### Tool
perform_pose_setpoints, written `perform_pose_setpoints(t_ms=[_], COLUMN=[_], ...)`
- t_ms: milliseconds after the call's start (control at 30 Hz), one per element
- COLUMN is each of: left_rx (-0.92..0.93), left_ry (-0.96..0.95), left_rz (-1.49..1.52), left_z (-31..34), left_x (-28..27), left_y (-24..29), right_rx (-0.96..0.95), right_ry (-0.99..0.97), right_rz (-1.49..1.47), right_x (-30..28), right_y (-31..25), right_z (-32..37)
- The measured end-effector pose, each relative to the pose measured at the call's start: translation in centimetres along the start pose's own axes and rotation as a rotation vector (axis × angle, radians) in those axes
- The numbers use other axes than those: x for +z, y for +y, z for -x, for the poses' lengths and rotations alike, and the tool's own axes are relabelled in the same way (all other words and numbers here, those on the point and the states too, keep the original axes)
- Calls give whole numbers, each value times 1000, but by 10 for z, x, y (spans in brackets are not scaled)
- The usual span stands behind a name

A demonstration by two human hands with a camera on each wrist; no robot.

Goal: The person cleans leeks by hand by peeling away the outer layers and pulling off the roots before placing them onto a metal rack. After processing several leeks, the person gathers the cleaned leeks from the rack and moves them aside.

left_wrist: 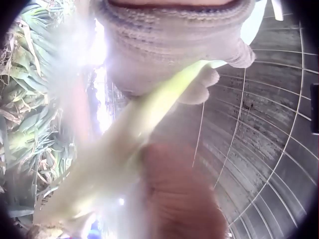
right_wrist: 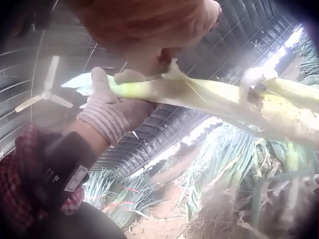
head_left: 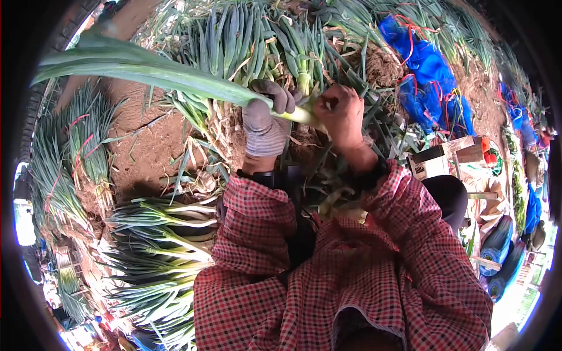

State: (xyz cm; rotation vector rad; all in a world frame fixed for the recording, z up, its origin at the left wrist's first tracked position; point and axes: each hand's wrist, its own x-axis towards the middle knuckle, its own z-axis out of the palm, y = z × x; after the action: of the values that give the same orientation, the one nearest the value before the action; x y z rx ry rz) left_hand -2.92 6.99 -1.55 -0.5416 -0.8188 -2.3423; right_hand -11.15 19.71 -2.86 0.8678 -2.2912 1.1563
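Note:
A long leek lies across the head view, its green leaves reaching to the upper left. My gloved left hand grips its stalk, fingers curled over it. The bare right hand has its fingers curled at the pale part of the stalk, pinching a layer there. In the right wrist view the stalk shows a loose flap of skin under the right hand, and the gloved left hand wraps it further left. The left wrist view shows the pale stalk below the glove, the right hand blurred.
Leeks are heaped ahead, with peeled-looking ones laid in a row at the lower left. Tied bundles stand at the left. Blue netting lies at the upper right, and a wooden crate is by the right knee.

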Motion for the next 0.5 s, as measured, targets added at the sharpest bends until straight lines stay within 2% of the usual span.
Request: perform_pose_setpoints(t_ms=[33,67,133,267,400,500], left_rx=[-40,-30,-12,21,34,17], left_ry=[-110,-103,-86,-72,52,142], left_rz=[24,-6,-63,-43,-44,-69], left_z=[-3,-2,2,5,14,18], left_x=[-7,-5,0,-13,-11,-17], left_y=[7,11,21,38,46,41], right_rx=[80,162,157,71,86,193], right_ry=[-23,-45,-122,-156,-302,-339], right_rz=[-9,-19,327,658,790,861], right_x=[3,3,3,1,-13,-10], right_y=[10,19,40,100,154,194], right_z=[0,0,6,38,80,109])
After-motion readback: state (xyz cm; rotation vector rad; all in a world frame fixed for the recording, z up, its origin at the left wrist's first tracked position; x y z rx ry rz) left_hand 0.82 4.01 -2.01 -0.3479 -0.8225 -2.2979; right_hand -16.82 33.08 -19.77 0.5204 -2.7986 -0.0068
